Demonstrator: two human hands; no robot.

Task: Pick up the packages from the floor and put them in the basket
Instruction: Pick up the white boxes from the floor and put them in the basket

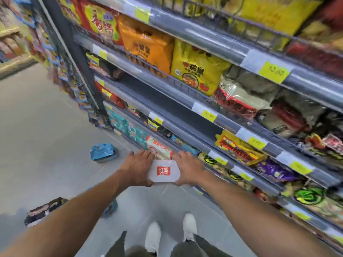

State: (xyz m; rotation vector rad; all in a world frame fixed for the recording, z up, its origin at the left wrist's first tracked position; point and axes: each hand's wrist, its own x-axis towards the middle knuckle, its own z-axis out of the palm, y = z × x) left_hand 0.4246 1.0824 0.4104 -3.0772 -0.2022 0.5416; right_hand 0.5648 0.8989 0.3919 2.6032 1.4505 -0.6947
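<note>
Two hands grip one white package with a red square logo (164,171) between them, lifted above the grey floor (37,127) in front of the store shelves (204,112). The left hand (137,168) clasps its left edge, fingers curled around it; the right hand (189,168) clasps the right edge likewise. Farther left on the floor lies a blue package (103,151). Near the left forearm lies a dark package (43,210), partly hidden. White shoes (153,236) stand below.

grey floor (46,117) | stocked shelves (213,108) right | aisle blurred
</note>
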